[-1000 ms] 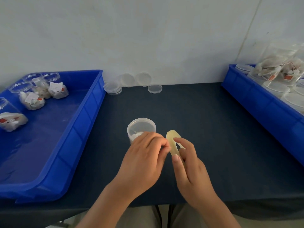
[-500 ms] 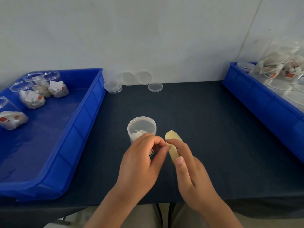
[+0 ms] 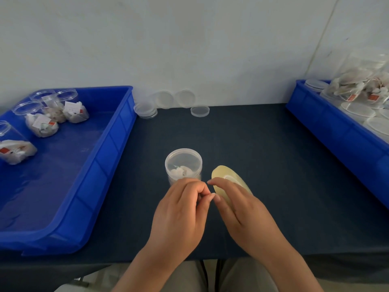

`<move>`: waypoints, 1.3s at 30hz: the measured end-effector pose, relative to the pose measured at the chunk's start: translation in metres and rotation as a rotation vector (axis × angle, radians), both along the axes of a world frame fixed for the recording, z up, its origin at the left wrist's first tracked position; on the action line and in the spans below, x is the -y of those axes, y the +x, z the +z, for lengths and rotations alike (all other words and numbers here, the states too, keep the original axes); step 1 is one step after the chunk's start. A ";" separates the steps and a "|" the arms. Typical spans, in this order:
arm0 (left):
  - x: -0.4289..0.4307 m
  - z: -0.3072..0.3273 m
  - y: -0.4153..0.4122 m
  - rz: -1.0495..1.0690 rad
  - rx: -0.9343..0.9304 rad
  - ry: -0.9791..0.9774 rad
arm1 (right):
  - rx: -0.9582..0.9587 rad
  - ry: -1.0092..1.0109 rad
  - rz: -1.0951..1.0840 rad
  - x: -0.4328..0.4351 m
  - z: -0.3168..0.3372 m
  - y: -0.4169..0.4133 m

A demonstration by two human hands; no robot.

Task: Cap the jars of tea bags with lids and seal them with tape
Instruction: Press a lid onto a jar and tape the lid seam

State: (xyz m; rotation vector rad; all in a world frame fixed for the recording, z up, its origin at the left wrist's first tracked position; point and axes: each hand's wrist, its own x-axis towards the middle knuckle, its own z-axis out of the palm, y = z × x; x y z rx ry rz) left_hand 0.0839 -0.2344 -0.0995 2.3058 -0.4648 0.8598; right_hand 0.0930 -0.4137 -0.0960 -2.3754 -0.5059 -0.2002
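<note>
The capped jar [image 3: 183, 165] stands on the counter [image 3: 263, 161] just beyond the left hand [image 3: 181, 213], close enough to take tape straight off the roll. The right hand [image 3: 244, 209] curls round the yellowish tape roll [image 3: 223, 173], holding it on edge so its rim faces the left fingers [image 3: 202, 189]. These are curled and pinched at that rim, probably lifting the loose end, though the strip is too thin to see.
</note>
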 end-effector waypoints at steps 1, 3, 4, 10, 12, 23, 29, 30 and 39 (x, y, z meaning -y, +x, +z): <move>0.000 -0.002 0.001 -0.001 0.021 0.014 | -0.016 -0.017 -0.007 0.000 -0.001 0.002; -0.002 -0.006 0.003 0.002 0.048 0.027 | -0.060 0.034 0.005 0.002 -0.001 0.004; -0.004 -0.007 0.005 0.001 0.062 0.022 | -0.088 0.097 0.022 0.003 -0.002 0.006; -0.029 -0.018 0.020 0.176 0.006 -0.351 | -0.076 0.046 0.024 0.009 0.003 0.013; -0.030 -0.019 0.031 0.184 -0.286 -0.525 | -0.091 0.016 0.014 0.010 0.008 0.018; -0.029 -0.015 0.055 -0.003 -0.474 -0.513 | -0.258 -0.096 0.017 0.004 0.027 0.047; -0.028 -0.010 0.057 -0.021 -0.486 -0.418 | -0.266 -0.093 -0.009 -0.005 0.027 0.051; -0.026 -0.010 0.058 -0.012 -0.484 -0.408 | -0.271 -0.098 -0.012 -0.006 0.028 0.052; -0.020 -0.009 0.063 0.082 -0.438 -0.277 | -0.291 -0.140 -0.058 -0.007 0.033 0.052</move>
